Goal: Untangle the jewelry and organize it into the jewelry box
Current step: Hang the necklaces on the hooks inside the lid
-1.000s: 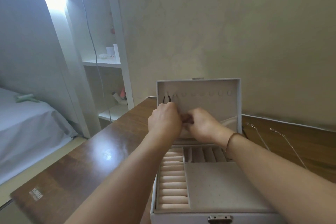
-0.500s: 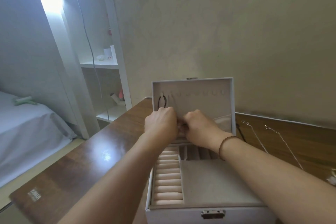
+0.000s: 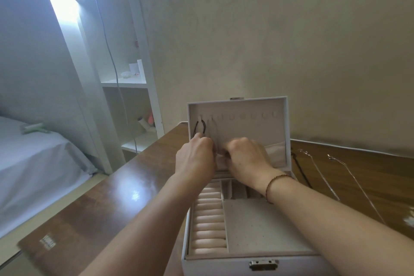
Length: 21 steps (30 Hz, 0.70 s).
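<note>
Both hands have dropped slightly inside the lid (image 3: 282, 119) since earlier. Left hand (image 3: 195, 157) and right hand (image 3: 246, 156) curl together below the hooks; what they pinch cannot be told. One dark cord (image 3: 200, 126) hangs above the left fingers; two chains (image 3: 322, 176) wait right of the box (image 3: 291, 263). Table (image 3: 94, 215) label unreadable.

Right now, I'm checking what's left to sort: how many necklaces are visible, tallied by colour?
Dark cord necklaces: 2, one hung in the lid, one on the table
Silver chain necklaces: 2, both on the table
Total: 4
</note>
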{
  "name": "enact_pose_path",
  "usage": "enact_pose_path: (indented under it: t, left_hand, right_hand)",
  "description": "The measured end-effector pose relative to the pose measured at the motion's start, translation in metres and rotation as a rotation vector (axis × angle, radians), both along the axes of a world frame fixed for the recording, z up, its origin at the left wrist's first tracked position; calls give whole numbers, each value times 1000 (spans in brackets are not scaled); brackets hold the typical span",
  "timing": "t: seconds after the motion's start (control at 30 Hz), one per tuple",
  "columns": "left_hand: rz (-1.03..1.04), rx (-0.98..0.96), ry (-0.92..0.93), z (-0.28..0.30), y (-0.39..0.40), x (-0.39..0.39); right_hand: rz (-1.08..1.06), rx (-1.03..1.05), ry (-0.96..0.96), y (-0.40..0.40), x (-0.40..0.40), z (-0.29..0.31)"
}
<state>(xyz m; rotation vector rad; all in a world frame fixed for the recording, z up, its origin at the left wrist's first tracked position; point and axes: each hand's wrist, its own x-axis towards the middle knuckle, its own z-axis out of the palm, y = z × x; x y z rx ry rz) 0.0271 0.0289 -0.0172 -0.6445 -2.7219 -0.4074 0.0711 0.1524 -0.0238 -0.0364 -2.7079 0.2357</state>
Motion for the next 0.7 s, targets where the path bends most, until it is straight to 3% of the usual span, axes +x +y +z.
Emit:
enact_pose_path:
  t: [0.1, 0.2, 0.3, 0.43, 0.5, 0.63, 0.7]
  left_hand:
    - [6, -45, -56, 2, 1, -2]
    - [19, -42, -1, -2, 0, -1]
    - [20, -20, 91, -7, 2, 8]
    - [12, 170, 153, -6, 3, 11]
    - [-63, 205, 164, -7, 3, 11]
    - [-162, 307, 110, -2, 2, 21]
    - [-185, 378, 70, 3, 1, 29]
  right_hand:
    - [71, -180, -124, 6, -1, 4]
    - [111, -345, -61, 16, 0, 10]
    - [0, -106, 35, 16, 6, 9]
    - [-88, 200, 176, 15, 17, 7]
    - [-47, 104, 209, 28, 32, 16]
    - [-89, -281, 408, 86, 90, 47]
    - [-160, -356, 297, 117, 121, 47]
